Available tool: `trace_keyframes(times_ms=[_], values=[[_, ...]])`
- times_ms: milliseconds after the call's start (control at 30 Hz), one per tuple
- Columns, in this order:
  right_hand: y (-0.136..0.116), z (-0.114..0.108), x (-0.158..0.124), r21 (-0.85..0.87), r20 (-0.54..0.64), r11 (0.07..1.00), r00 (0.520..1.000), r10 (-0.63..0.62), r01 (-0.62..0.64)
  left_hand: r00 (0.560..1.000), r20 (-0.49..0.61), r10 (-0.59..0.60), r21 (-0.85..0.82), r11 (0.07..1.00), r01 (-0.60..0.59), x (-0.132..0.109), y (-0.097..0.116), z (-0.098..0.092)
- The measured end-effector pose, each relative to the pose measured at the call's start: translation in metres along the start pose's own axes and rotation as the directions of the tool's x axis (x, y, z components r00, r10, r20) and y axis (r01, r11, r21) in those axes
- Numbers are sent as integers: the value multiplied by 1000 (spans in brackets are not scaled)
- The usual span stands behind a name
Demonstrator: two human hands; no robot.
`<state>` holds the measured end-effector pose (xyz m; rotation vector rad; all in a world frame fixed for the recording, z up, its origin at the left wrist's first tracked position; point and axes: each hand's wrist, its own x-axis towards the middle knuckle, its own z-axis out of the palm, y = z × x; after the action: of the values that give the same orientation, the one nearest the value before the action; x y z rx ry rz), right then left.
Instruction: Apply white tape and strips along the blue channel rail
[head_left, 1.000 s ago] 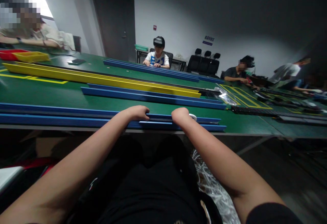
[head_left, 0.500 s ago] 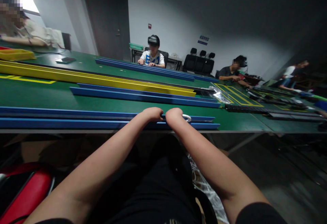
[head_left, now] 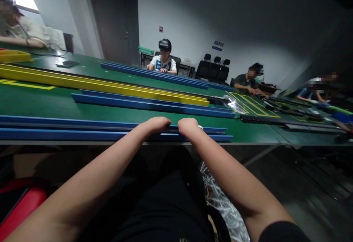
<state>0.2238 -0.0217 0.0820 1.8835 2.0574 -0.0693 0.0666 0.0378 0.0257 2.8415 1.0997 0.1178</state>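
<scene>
Two long blue channel strips [head_left: 68, 134] lie side by side along the near edge of the green table. Over them my left hand [head_left: 159, 123] is bent down and curled, its fingertips turned away from view; what it pinches is hidden. Just to its right, with a small gap between, my right hand [head_left: 188, 125] is closed in a fist above the same strips. Part of a white ring, like a tape roll [head_left: 201, 127], sticks out at the right side of that fist.
Another blue strip pair [head_left: 154, 105] and long yellow strips [head_left: 110, 86] lie farther back on the green table [head_left: 253, 133]. Clear plastic wrap [head_left: 234, 104] and dark strips [head_left: 256, 119] are at right. Co-workers sit across the table. A red seat [head_left: 24, 209] stands low left.
My left hand has shifted slightly left, so the gap between my hands is wider. Less of the white ring shows beside my right hand. The view has turned a little.
</scene>
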Motion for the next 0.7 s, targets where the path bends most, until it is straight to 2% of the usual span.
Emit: trace_keyframes(times_ms=[133, 300, 467, 700], values=[[-1, -4, -4, -8, -80, 999, 996, -37, 36, 1000, 28, -9, -26, 1000, 10, -22, -28, -2], [9, -16, -10, -43, -90, 978, 974, -206, 203, 995, 65, -81, -58, 995, 84, -49, -57, -8], [20, -22, -10, -107, -57, 977, 980, -190, 184, 991, 67, -114, -48, 992, 117, -56, -56, -14], [10, -6, 0, -109, -22, 994, 1000, -4, 2, 972, 77, -222, -32, 974, 225, -55, -48, -16]])
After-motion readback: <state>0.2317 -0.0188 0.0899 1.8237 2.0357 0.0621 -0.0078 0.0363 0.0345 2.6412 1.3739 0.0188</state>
